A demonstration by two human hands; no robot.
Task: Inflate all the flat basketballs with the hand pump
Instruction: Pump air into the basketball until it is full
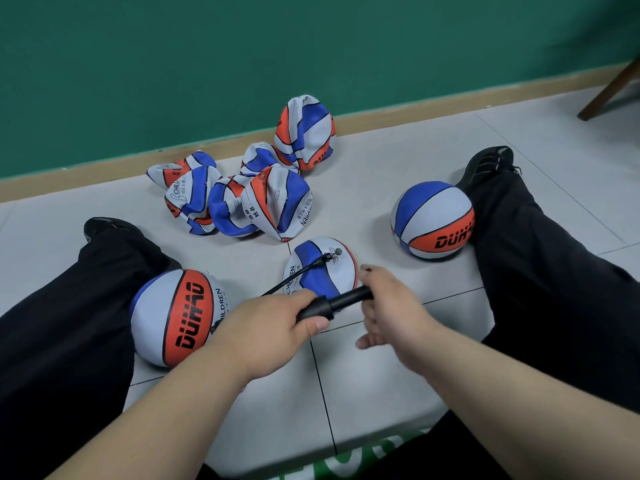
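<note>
A person seated on a white tiled floor [381,168] holds a black plastic hand pump [332,303], left hand [277,323] on the barrel, right hand [391,306] on the handle. Its thin black hose [298,275] runs to a red, white and blue basketball [322,271]; crumpled flat basketballs [242,199] lie heaped beyond.

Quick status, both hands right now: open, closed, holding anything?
Left hand: closed round the barrel of the black pump.
Right hand: closed round the pump's handle end.
</note>
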